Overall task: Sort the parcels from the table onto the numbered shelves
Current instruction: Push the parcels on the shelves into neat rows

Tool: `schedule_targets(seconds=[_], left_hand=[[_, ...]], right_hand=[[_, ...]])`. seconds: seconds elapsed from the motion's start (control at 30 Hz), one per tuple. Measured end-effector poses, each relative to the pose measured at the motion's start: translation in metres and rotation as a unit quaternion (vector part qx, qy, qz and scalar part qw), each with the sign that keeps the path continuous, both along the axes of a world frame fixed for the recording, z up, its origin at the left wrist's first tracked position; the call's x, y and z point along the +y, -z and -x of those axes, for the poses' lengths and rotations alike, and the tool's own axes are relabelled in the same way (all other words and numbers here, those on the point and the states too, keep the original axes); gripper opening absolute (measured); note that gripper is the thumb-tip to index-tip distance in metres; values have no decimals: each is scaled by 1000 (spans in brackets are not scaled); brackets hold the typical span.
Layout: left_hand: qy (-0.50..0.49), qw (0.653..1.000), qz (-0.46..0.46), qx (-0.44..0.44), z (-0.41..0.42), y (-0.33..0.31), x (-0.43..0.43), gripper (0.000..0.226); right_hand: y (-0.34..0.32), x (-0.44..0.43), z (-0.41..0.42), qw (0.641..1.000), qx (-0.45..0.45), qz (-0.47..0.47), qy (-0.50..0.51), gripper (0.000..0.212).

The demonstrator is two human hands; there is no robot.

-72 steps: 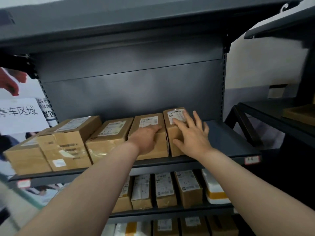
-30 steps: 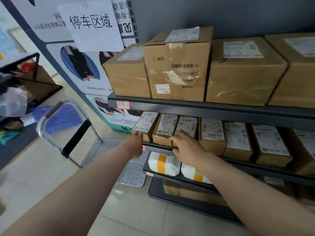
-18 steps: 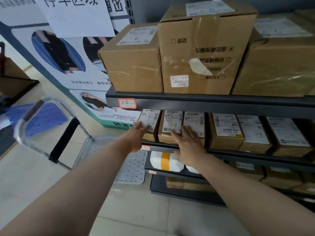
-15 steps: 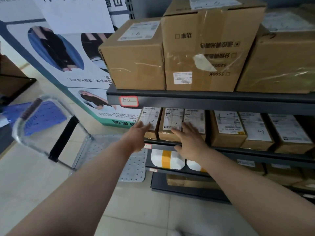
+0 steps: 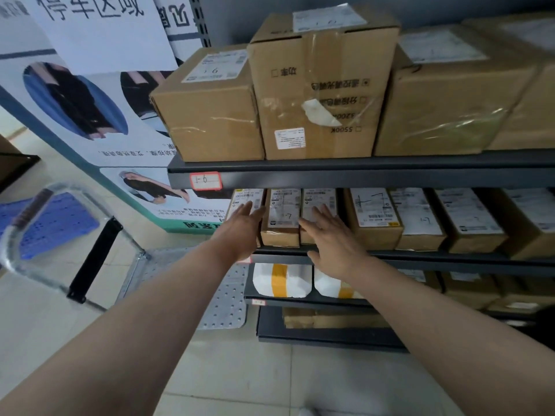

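A row of small brown parcels with white labels lines the middle shelf (image 5: 420, 256). My left hand (image 5: 240, 232) lies flat with straight fingers against the leftmost small parcel (image 5: 244, 197). My right hand (image 5: 333, 238) rests with spread fingers on the third small parcel (image 5: 318, 197). Between the two hands stands the second small parcel (image 5: 283, 217), untouched. Neither hand grips anything. Above, the upper shelf (image 5: 360, 172), tagged with a red-framed label (image 5: 204, 181), carries several large cardboard boxes (image 5: 321, 85).
White bags with yellow tape (image 5: 282, 280) lie on the lower shelf, with more brown boxes (image 5: 330, 321) on the bottom one. A metal trolley (image 5: 90, 250) with a perforated deck stands on the tiled floor at left, before a poster wall (image 5: 75, 100).
I lowered my hands from the upper shelf's parcels to the middle shelf. Over the last half second both hands slid a little further up onto the small parcels.
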State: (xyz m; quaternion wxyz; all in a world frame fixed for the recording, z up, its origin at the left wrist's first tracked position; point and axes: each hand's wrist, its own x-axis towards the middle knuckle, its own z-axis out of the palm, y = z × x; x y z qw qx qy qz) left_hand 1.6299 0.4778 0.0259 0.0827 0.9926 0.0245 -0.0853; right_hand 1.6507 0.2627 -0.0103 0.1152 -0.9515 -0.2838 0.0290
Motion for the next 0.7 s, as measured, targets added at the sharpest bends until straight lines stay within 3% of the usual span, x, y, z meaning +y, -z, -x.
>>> schedule_targets(seconds=[0.2, 0.4, 0.5, 0.7], left_hand=[[59, 998, -13, -14, -24, -16, -69, 81], [199, 980, 17, 10, -42, -16, -155, 67], [205, 978, 15, 26, -49, -13, -184, 78], [223, 973, -27, 54, -48, -4, -201, 79]], right_hand=[[-18, -77, 4, 994, -39, -29, 95, 80], [-24, -170, -2, 981, 37, 13, 188, 80], [-23, -195, -10, 982, 65, 24, 174, 81], [-13, -190, -24, 987, 115, 28, 109, 75]])
